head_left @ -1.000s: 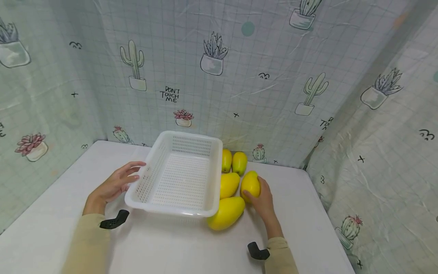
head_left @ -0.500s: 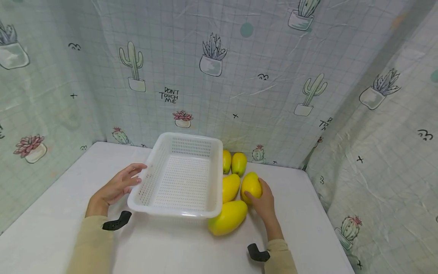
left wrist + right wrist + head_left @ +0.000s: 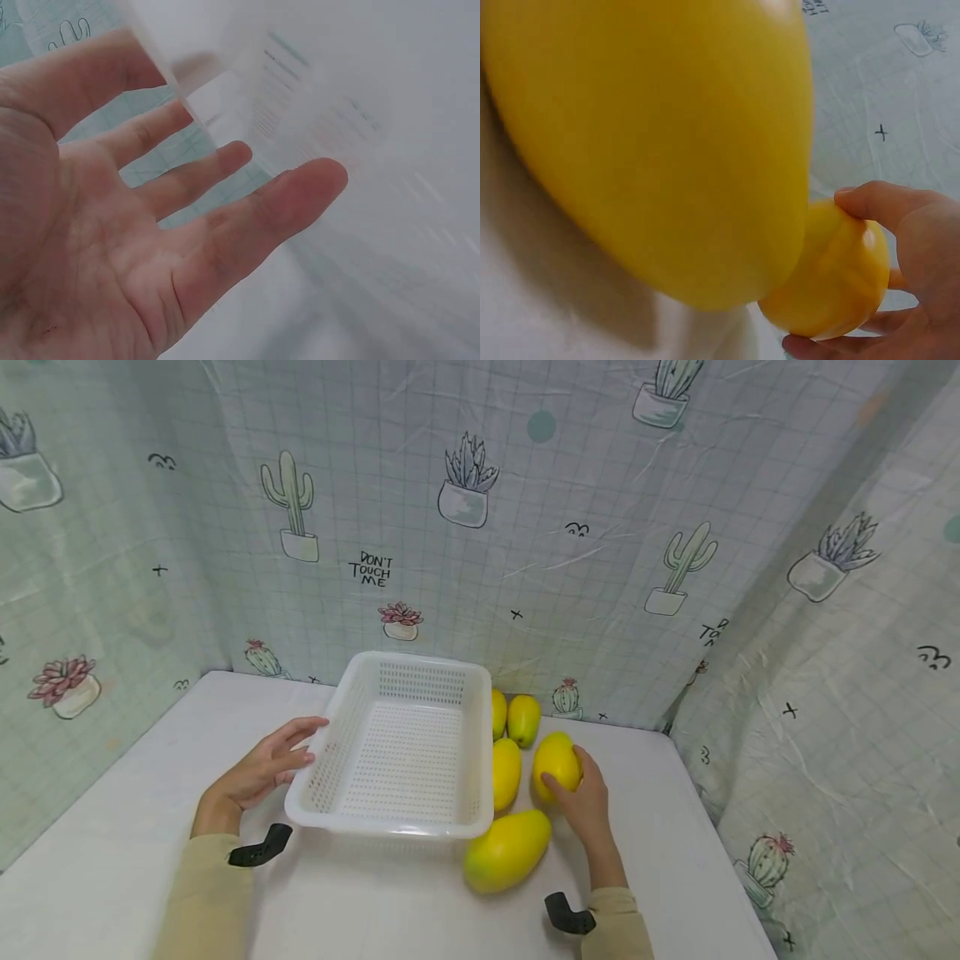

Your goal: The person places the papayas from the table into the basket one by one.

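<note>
A white perforated plastic basket (image 3: 390,827) stands on the table, with no fruit inside. At its left side, my left hand (image 3: 262,768) touches the wall with extended fingers; the left wrist view shows these fingers (image 3: 300,195) against the translucent plastic. To the right of the basket, my right hand (image 3: 585,793) grips a yellow mango (image 3: 557,768) between thumb and fingers. A larger-looking mango (image 3: 508,852) lies by the basket's near right corner and fills much of the right wrist view. Another mango (image 3: 507,775) is partly hidden by the basket's rim.
Two more greenish-yellow mangoes, one on the right (image 3: 523,721) and one partly behind the basket (image 3: 499,714), lie at the back. Beyond the white table (image 3: 360,902) hangs a cactus-print curtain (image 3: 525,568), which also closes in both sides.
The basket has shifted slightly right. The nearest mango has slid right and towards me, the middle one has turned, and the gripped mango has moved a little right with my right hand.
</note>
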A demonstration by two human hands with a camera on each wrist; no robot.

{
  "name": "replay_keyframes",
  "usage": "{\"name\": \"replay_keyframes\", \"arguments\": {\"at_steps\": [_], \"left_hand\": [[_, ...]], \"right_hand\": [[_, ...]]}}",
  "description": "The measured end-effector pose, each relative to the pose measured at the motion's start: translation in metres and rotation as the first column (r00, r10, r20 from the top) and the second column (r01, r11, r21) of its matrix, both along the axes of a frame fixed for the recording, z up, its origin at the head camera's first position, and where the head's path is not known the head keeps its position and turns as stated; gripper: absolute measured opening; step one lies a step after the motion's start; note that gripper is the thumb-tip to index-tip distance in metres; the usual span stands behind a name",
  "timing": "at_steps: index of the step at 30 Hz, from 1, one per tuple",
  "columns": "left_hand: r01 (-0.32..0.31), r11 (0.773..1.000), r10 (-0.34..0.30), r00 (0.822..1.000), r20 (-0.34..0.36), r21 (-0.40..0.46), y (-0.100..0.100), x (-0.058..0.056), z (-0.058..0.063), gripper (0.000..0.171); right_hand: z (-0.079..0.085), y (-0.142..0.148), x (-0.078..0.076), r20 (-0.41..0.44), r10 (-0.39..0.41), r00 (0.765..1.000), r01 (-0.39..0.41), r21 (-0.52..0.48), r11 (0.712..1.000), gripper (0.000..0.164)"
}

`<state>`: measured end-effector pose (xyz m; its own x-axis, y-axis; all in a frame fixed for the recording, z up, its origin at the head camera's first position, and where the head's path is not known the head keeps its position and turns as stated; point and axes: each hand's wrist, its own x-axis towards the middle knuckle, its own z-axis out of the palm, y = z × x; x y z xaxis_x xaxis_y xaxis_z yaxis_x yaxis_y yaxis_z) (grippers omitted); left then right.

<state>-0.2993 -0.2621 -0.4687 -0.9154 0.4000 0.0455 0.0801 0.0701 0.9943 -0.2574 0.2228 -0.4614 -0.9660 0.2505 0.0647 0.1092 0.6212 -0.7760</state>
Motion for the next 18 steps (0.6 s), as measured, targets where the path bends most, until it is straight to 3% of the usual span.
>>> {"name": "replay_keyframes", "arguments": {"at_steps": [6,18], "left_hand": [[0.006,1.0,-0.007,0.999,-0.048,-0.019,-0.004,0.001,0.0,0.06],[0.009,1.0,-0.008,1.0,-0.025,0.019,-0.003,0.002,0.002,0.053]], "right_hand": [[0.01,-0.003,0.003,-0.015,0.01,1.0,-0.011,-0.049,0.999,0.078],[0.02,-0.014,0.008,-0.078,0.04,0.996,-0.046,-0.086,0.995,0.078]]}}
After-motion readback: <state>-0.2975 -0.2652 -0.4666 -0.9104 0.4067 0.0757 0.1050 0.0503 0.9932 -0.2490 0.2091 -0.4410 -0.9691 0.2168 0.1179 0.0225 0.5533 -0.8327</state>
